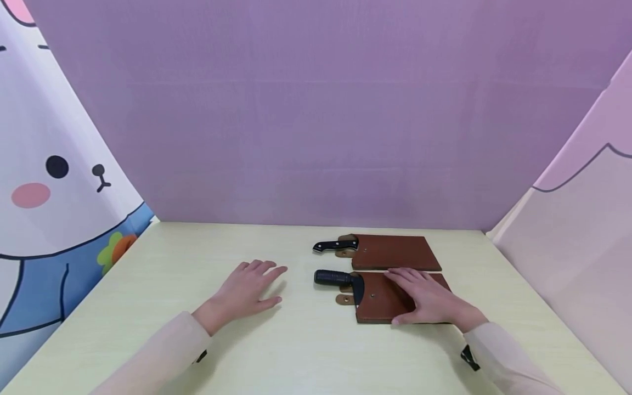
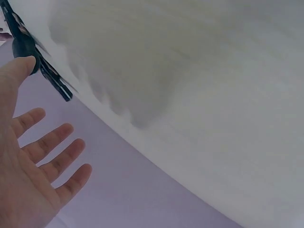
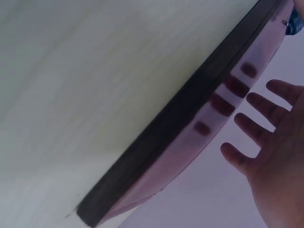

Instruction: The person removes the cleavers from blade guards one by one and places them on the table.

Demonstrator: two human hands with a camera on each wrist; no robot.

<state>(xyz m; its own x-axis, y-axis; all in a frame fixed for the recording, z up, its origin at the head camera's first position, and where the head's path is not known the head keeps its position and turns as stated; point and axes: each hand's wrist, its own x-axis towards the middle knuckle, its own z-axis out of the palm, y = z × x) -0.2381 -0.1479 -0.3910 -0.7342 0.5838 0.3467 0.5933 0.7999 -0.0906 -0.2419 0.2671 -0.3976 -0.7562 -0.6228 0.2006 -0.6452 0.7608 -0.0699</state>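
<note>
Head view: a pale, light-wood table, seen from above, carries two flat brown leather sheaths right of its middle. The far sheath lies close to the table's far edge. The near sheath lies parallel to it, just in front, on the side toward the person. From the far sheath's left end sticks a riveted black knife handle; from the near sheath's left end comes a thicker, ribbed black handle, with a bit of dark blade showing at the mouth. Both mouths face the table's left edge, which is why both handles point that way; the leather presumably keeps the cutting edges covered. A small snap strap lies loose beside the near handle.

The left hand hangs over the table left of the handles, fingers spread, gripping nothing, its shadow beneath. The right hand is over the right part of the near sheath, fingers extended, not curled round it. Right wrist view shows a gap between those fingers and the leather, so the hand seems poised there rather than pressing.

Behind the far edge rises a purple cloth; a cartoon-printed panel stands along the left edge.
</note>
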